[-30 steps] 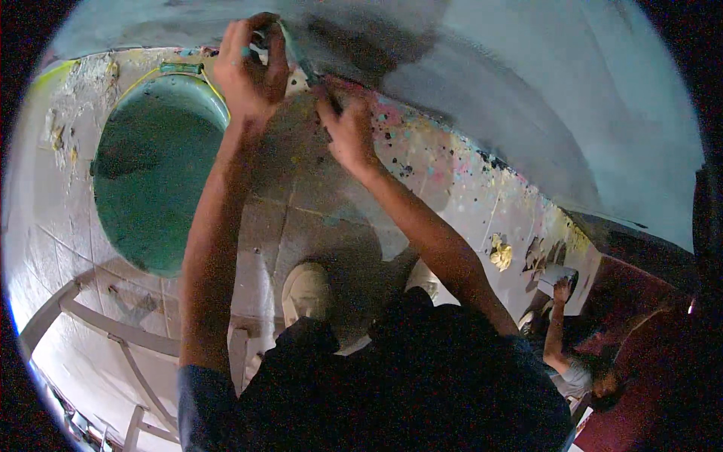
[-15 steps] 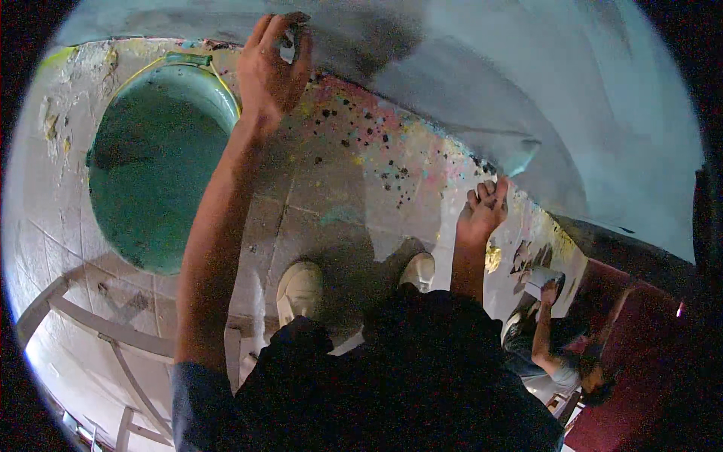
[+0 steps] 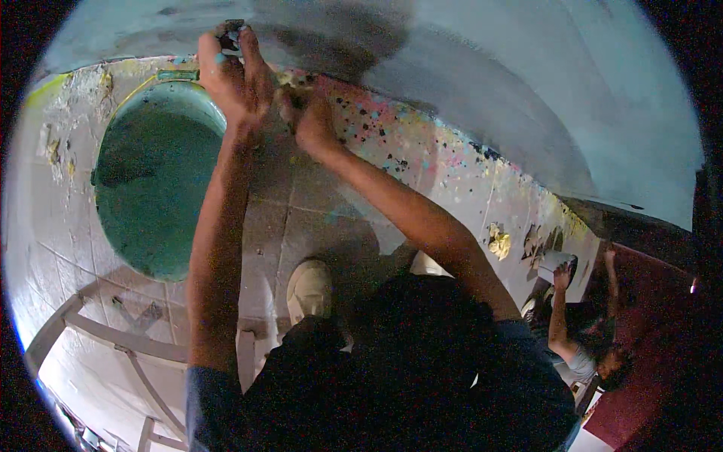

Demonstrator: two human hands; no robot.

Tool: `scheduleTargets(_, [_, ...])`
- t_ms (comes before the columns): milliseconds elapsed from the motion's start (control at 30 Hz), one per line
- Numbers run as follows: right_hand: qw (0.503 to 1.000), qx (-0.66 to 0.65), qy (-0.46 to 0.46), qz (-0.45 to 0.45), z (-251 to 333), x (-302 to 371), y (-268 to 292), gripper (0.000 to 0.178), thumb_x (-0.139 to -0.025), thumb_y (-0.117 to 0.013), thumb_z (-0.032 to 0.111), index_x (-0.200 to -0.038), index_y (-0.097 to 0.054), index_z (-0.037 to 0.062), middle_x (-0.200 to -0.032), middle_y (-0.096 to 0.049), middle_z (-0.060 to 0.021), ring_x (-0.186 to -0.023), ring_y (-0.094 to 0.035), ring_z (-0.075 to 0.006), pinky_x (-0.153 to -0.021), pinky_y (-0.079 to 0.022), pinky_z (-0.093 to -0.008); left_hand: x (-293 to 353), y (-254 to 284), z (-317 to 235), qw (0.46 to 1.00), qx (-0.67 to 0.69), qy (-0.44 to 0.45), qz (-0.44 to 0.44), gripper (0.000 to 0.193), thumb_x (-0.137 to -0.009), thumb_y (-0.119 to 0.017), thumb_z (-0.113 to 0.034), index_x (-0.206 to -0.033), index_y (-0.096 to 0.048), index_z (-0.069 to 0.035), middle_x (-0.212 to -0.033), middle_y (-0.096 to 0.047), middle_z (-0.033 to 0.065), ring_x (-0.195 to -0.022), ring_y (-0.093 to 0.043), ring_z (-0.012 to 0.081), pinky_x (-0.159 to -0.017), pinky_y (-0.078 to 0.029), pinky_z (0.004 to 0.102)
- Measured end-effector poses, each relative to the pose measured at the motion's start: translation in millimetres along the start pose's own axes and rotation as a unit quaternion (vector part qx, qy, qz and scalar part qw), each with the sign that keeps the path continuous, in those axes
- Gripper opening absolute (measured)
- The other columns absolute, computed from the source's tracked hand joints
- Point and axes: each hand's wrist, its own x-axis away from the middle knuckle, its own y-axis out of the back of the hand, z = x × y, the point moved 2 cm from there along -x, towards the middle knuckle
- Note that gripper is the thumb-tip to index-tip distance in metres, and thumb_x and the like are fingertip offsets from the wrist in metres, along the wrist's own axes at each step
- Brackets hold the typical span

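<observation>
My left hand is up by the grey-blue painted wall, its fingers closed around a small dark piece whose kind I cannot make out. Close beside it, at the foot of the wall, my right hand is curled with the fingertips turned inward. Blur and shadow hide what that hand grips, if anything. A large bucket of dark green liquid stands on the floor just left of my left forearm, its wire handle and green grip resting at the far rim.
Paint spots speckle the tiled floor along the wall. A wooden frame with legs stands at lower left. To the right, a co-worker holds a pale container near a dark red wall. A yellow crumpled lump lies on the floor.
My right hand has swung left and away from the wall's right part to beside my left hand. The left hand has shifted slightly left and down. The co-worker has raised an arm toward the wall.
</observation>
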Motion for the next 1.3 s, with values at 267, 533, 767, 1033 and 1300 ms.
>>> scheduleTargets(267, [0.995, 0.048, -0.002, -0.084, -86, -15, 27, 0.028, -0.082, -0.052, 0.028, -0.095, -0.057, 0.0029, -0.087, -0.058, -0.008, -0.068, -0.052, -0.0216, -0.065, -0.042, -0.0349, 5, -8, -1, 0.993, 0.021, -0.072, 0.096, 0.016, -0.073, -0.058, -0.011, -0.088, -0.056, -0.005, -0.078, -0.055, 0.0102, -0.068, -0.053, 0.0244, -0.064, -0.043, 0.033])
scheduleTargets(533, [0.906, -0.248, -0.156, -0.306, -139, 92, 167, 0.026, -0.083, -0.054, 0.024, -0.103, -0.053, 0.0082, -0.072, -0.053, -0.0005, -0.057, -0.046, -0.0098, -0.047, -0.037, -0.0254, 4, -10, -8, 0.982, -0.069, -0.1, 0.142, 0.024, -0.069, -0.063, -0.021, -0.091, -0.057, -0.011, -0.089, -0.055, 0.0129, -0.078, -0.054, 0.0299, -0.066, -0.044, 0.0365])
scheduleTargets(767, [0.908, -0.319, -0.181, -0.204, -97, 62, 108, 0.021, -0.083, -0.054, 0.026, -0.094, -0.052, 0.0076, -0.071, -0.053, 0.0005, -0.057, -0.046, -0.0107, -0.046, -0.036, -0.026, 9, 45, -30, 0.936, -0.241, -0.177, 0.187, 0.037, -0.067, -0.063, -0.02, -0.099, -0.05, -0.006, -0.089, -0.05, 0.0097, -0.084, -0.05, 0.0275, -0.066, -0.042, 0.0381])
scheduleTargets(1033, [0.98, -0.115, -0.162, 0.013, -45, 17, 13, 0.025, -0.081, -0.056, 0.031, -0.08, -0.058, 0.0067, -0.063, -0.048, 0.0037, -0.049, -0.039, -0.0085, -0.044, -0.031, -0.026, 44, 78, -20, 0.881, -0.362, -0.051, 0.301, 0.052, -0.062, -0.062, -0.015, -0.107, -0.04, -0.001, -0.092, -0.049, 0.0107, -0.085, -0.048, 0.0281, -0.069, -0.041, 0.0376])
scheduleTargets(1300, [0.938, -0.247, -0.209, -0.123, -67, 44, 88, 0.023, -0.081, -0.056, 0.03, -0.087, -0.056, 0.0081, -0.061, -0.044, 0.0034, -0.049, -0.039, -0.009, -0.042, -0.03, -0.0251, 42, 88, -36, 0.893, -0.25, -0.05, 0.371, 0.054, -0.063, -0.066, -0.02, -0.106, -0.04, 0.0, -0.092, -0.049, 0.0135, -0.086, -0.047, 0.0295, -0.074, -0.038, 0.0378])
